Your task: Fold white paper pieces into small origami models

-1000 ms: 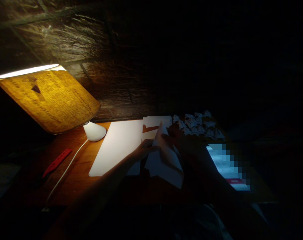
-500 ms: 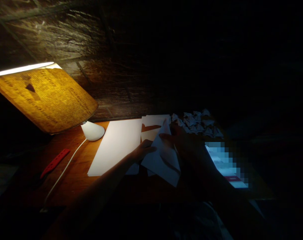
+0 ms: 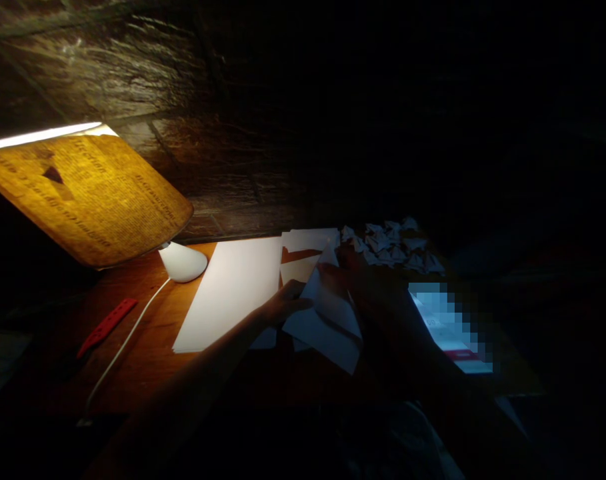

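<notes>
**u1:** Nudged the paper (image 3: 327, 323) a hair left & lower vs 1 s ago, tip dipped a bit too. Otherwise same pose, tbh. Gripping its left edge w/ left hand (image 3: 287, 303), closed right down on the sheet.

**u2:** And right hand (image 3: 355, 280)? Can't make out much, way too dark over there.

**u1:** Same prob. Parked at the paper's top corner, touching it afaict. Can't tell whether clamped on it or just pressing flat, nothing but a silhouette.

**u2:** Location of the paper, exactly?

**u1:** Dead centre of view, low over the table (image 3: 147, 360), tilted, already partly folded w/ a crease running across. Overlapping the near right corner of the stack (image 3: 233, 293) of plain white sheets. Just in front of a few cut pieces (image 3: 305, 247).

**u2:** Other stuff around?

**u1:** Lamp (image 3: 183, 261) at far left w/ a glowing yellow shade, some printed text on it. Cord (image 3: 127, 340) trailing from its base toward the near edge. Red strip (image 3: 105, 327) w/ holes just left of that cord. Pile of small folded bits (image 3: 393, 243) behind right hand, back by the wall. Lit screen (image 3: 447, 327) lying flat on the right, blurred out, close to the right forearm. Everything past that too black to call.
</notes>
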`<state>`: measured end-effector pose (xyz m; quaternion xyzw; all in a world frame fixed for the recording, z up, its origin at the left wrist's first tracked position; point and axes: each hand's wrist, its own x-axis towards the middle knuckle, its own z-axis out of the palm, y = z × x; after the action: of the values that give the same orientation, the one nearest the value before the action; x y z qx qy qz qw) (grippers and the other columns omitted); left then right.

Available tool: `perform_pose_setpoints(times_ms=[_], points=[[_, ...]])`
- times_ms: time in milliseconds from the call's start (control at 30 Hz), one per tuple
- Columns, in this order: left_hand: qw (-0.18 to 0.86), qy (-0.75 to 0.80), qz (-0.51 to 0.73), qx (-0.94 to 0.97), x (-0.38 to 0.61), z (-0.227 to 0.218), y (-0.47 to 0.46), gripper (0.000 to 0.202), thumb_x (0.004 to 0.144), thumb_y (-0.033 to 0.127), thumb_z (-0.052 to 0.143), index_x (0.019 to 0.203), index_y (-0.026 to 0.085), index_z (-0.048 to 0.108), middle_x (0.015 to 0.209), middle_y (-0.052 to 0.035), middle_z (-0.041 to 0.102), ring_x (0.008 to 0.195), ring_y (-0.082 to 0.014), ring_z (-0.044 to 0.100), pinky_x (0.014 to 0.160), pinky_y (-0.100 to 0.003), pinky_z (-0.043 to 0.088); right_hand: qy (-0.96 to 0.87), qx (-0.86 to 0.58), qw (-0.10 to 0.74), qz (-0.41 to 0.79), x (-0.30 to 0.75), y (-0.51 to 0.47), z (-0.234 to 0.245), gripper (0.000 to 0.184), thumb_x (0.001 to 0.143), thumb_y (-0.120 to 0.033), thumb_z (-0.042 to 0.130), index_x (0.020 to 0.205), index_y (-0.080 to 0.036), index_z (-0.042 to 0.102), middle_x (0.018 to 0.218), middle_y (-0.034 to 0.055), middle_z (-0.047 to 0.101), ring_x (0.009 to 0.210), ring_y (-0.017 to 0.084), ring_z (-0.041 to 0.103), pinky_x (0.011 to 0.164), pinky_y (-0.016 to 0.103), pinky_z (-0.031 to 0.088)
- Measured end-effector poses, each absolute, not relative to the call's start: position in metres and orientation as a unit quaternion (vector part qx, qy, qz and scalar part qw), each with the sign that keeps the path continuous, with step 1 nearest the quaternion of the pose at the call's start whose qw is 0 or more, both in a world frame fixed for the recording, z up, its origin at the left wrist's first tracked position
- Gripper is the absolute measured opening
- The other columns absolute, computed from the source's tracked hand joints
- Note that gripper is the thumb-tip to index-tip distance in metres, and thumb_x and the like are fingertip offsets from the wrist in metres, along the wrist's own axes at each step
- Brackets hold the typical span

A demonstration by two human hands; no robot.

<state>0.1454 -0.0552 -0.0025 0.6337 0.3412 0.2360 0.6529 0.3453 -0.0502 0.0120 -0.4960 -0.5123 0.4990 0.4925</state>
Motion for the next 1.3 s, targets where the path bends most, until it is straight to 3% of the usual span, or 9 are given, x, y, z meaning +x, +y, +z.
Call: perform_pose_setpoints(times_ms=[200,333,600,800,1033,1200,1300], points=[[0.65,0.336,0.228,0.642,0.146,-0.004,-0.055,0.037,0.069,0.046,0.076,0.061,0.015,0.057,0.056,0.0014,0.051,0.05,-0.0094,0.043,0.046,-0.021,0.03,-0.474,-0.416,0.507,0.587,0.341,-0.058,0.022,0.036,0.071,-0.043,0.078,0.099,-0.023,0.066,0.093,0.0058,0.076,0.087,0.023,0.071,0.078,0.037,0.055],[0.653,0.339,0.229,0.637,0.144,-0.005,-0.054,0.036,0.068,0.046,0.076,0.063,0.015,0.058,0.058,0.0015,0.052,0.05,-0.0094,0.043,0.045,-0.021,0.029,-0.452,-0.427,0.509,0.595,0.341,-0.053,0.017,0.044,0.066,-0.047,0.081,0.1,-0.022,0.068,0.089,0.0049,0.076,0.082,0.022,0.071,0.075,0.036,0.055],[0.663,0.337,0.231,0.627,0.145,-0.007,-0.054,0.037,0.068,0.045,0.076,0.062,0.015,0.055,0.055,0.0028,0.048,0.048,-0.0082,0.04,0.046,-0.021,0.026,-0.44,-0.465,0.531,0.555,0.343,-0.044,0.006,0.037,0.061,-0.038,0.084,0.092,-0.02,0.072,0.085,0.004,0.077,0.074,0.02,0.07,0.068,0.033,0.055],[0.665,0.35,0.233,0.618,0.146,-0.006,-0.053,0.035,0.063,0.043,0.078,0.059,0.015,0.057,0.053,0.0024,0.051,0.048,-0.0093,0.042,0.046,-0.021,0.027,-0.478,-0.429,0.511,0.571,0.347,-0.051,0.02,0.034,0.07,-0.039,0.081,0.098,-0.021,0.071,0.093,0.0059,0.079,0.079,0.021,0.073,0.073,0.036,0.058],[0.649,0.376,0.378,0.543,0.149,-0.012,-0.052,0.038,0.062,0.045,0.082,0.074,0.012,0.068,0.066,-0.003,0.064,0.058,-0.0145,0.056,0.056,-0.025,0.039,-0.557,-0.468,0.448,0.519,0.354,-0.056,0.021,0.04,0.068,-0.031,0.085,0.103,-0.022,0.068,0.097,0.0058,0.076,0.086,0.022,0.072,0.075,0.037,0.058],[0.599,0.366,0.39,0.596,0.151,-0.005,-0.056,0.051,0.076,0.065,0.072,0.065,0.016,0.06,0.054,0.0008,0.052,0.05,-0.012,0.046,0.05,-0.026,0.035,-0.614,-0.495,0.458,0.411,0.363,-0.047,0.01,0.044,0.074,-0.026,0.076,0.116,-0.023,0.064,0.106,0.007,0.072,0.093,0.024,0.068,0.083,0.042,0.055],[0.461,0.396,0.465,0.644,0.146,0.004,-0.055,0.054,0.09,0.063,0.058,0.059,0.019,0.051,0.054,0.0013,0.048,0.05,-0.0109,0.043,0.05,-0.026,0.034,-0.669,-0.495,0.444,0.332,0.366,-0.044,0.005,0.048,0.075,-0.022,0.072,0.122,-0.024,0.064,0.113,0.0079,0.069,0.102,0.026,0.066,0.09,0.044,0.052]])
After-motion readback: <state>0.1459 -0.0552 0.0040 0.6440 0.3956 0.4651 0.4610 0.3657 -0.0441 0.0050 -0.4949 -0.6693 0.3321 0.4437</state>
